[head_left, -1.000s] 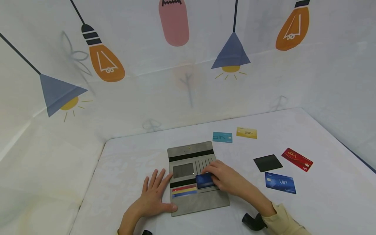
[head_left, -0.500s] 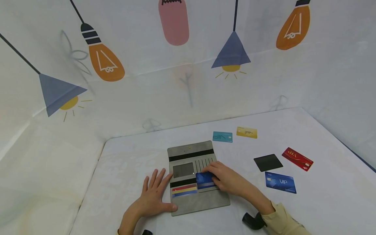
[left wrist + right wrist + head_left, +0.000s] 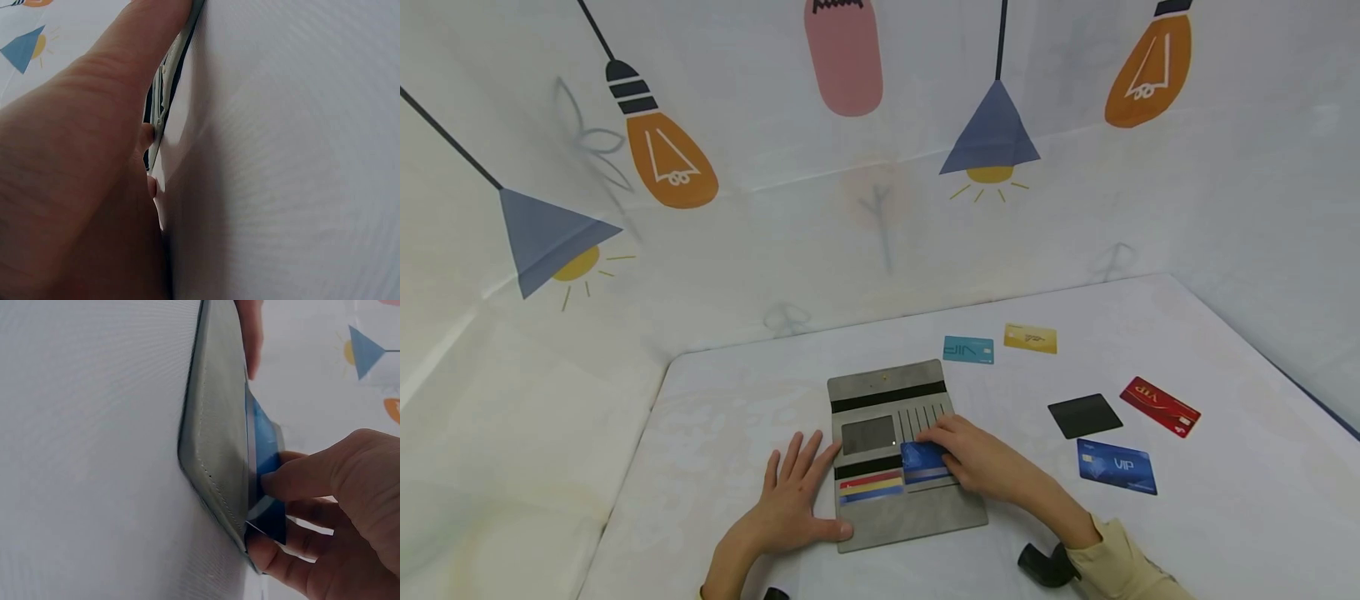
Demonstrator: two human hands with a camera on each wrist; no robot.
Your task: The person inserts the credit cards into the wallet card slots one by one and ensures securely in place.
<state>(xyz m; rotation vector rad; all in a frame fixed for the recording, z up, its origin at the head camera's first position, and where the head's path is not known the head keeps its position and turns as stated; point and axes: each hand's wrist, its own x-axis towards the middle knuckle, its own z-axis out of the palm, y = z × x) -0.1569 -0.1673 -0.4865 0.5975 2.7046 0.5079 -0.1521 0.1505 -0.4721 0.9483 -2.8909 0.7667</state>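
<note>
A grey wallet [image 3: 910, 521] lies unfolded on the white table, with a dark window pocket at left and several slots at right. Red, yellow and blue card edges [image 3: 871, 489] show in its lower left slots. My right hand [image 3: 988, 454] pinches a blue card [image 3: 922, 463] between thumb and fingers over the lower right part of the wallet. In the right wrist view the blue card [image 3: 267, 440] stands up tilted, its lower edge at the pocket opening. My left hand [image 3: 790, 508] lies with fingers spread at the wallet's left side, thumb on its lower left corner.
Right of the wallet lie a black card [image 3: 1085, 416], a red VIP card [image 3: 1160, 407] and a blue VIP card [image 3: 1117, 467]. Farther back are a teal card [image 3: 968, 350] and a yellow card [image 3: 1030, 338]. A black curved object [image 3: 1047, 567] sits by the right sleeve.
The blue card in my right hand has tilted slightly, its face showing brighter than a second ago. The left hand and the wallet stay in place.
</note>
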